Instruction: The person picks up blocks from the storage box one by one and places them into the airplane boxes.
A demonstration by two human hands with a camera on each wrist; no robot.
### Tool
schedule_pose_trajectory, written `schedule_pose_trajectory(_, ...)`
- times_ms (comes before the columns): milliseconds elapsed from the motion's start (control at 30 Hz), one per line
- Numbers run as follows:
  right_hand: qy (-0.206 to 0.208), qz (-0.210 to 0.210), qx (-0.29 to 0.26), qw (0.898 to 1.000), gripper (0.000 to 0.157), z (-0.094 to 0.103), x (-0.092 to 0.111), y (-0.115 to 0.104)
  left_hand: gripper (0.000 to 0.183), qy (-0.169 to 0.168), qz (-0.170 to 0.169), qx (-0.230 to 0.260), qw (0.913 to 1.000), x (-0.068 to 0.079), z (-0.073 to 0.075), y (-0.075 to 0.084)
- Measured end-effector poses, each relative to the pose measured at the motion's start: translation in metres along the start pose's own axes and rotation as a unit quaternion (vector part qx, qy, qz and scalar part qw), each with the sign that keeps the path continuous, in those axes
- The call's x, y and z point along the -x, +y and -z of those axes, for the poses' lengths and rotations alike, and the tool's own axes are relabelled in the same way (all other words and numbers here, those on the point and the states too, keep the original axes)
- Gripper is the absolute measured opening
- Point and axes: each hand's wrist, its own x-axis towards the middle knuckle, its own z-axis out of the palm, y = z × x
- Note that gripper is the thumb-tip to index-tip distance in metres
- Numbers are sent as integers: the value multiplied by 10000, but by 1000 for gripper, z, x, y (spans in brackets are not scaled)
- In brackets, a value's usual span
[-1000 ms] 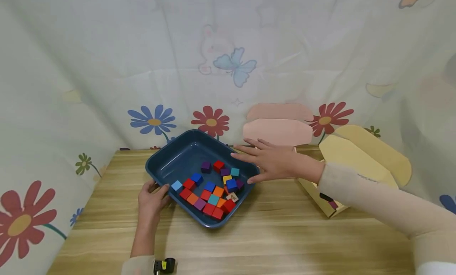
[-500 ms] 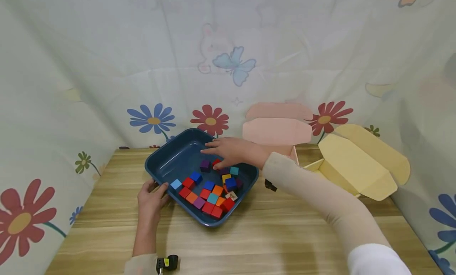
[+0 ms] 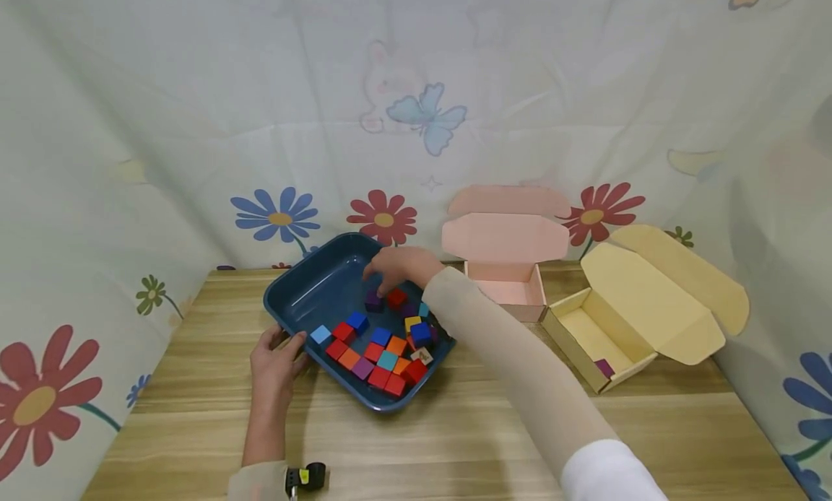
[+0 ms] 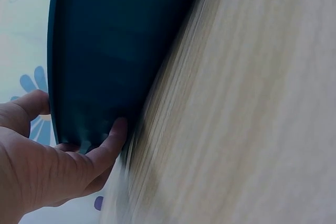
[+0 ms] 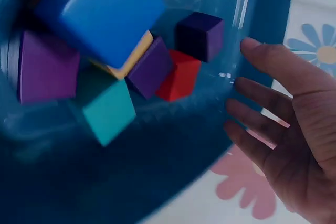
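Note:
A dark blue tray (image 3: 318, 281) holds several coloured cubes, mostly gathered toward its near right side. My left hand (image 3: 276, 360) grips the tray's left corner, its fingers (image 4: 113, 140) against the outer wall in the left wrist view. Inside the tray's far side my right hand (image 3: 404, 265) reaches down, fingertips just above a dark purple cube (image 3: 373, 301). Beside that cube lies a red cube (image 3: 396, 297). In the right wrist view the right hand (image 5: 294, 108) has its fingers spread and relaxed, holding nothing, with the purple cube (image 5: 202, 35) to their left.
A pink box (image 3: 507, 288) stands with its lid up at the back right. Nearer, a yellow box (image 3: 594, 328) is also open, with a purple cube (image 3: 604, 368) in its near corner. A patterned curtain (image 3: 539, 75) hangs behind the wooden table (image 3: 455, 443).
My right hand has moved left from over the tray's right edge to the purple cube, its fingers now pointing down. The left hand stays at the tray's corner.

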Motion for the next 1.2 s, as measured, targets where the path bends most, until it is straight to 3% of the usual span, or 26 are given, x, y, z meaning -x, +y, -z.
schedule_pose_trajectory(300, -40, -257, -714, 9971, 44, -8, -9, -9, 65, 29, 51, -2, 10000, -1, -1, 0)
schedule_pose_trajectory(533, -98, -76, -995, 9950, 37, -15, -18, -14, 66, 33, 76, 43, 10000, -1, -1, 0)
schedule_pose_trajectory(1200, 366, -305, -1009, 9938, 16, -28, -27, -16, 68, 145, 218, 230, 9994, -2, -3, 0)
